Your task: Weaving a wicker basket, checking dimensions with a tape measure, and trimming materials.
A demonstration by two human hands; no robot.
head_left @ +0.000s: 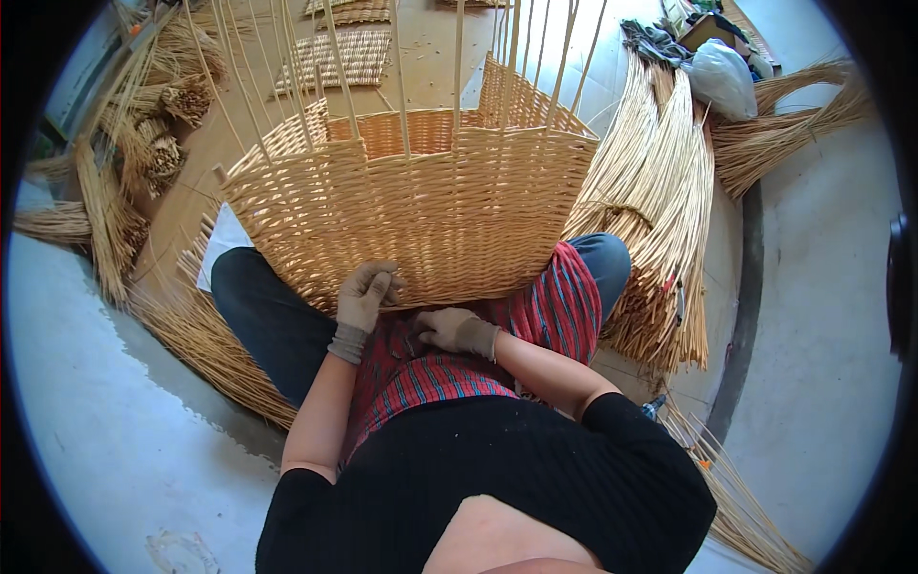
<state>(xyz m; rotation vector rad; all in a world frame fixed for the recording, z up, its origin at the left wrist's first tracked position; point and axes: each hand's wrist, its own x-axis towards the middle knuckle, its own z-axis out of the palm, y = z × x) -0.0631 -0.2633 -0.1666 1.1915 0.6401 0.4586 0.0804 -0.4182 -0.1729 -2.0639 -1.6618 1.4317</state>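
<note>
A half-woven wicker basket (pixel 430 220) of tan willow rods rests upright against my lap, with tall bare stakes rising from its rim. The rim dips in a square notch at the middle. My left hand (pixel 365 297), in a grey-beige glove, is closed with bent fingers at the basket's lower near edge; anything pinched there is too small to make out. Just below that edge, to the right, my gloved right hand (pixel 456 331) lies low over the red striped cloth (pixel 430 378) on my lap. Its fingers are curled, and their tips are partly hidden.
Long peeled willow rods (pixel 650 191) lie in a big bundle at the right, beside a white plastic bag (pixel 722 78). More rod bundles (pixel 120 201) line the left side. Woven mats (pixel 335 62) lie on the board beyond the basket. Loose rods (pixel 736 488) spread at the lower right.
</note>
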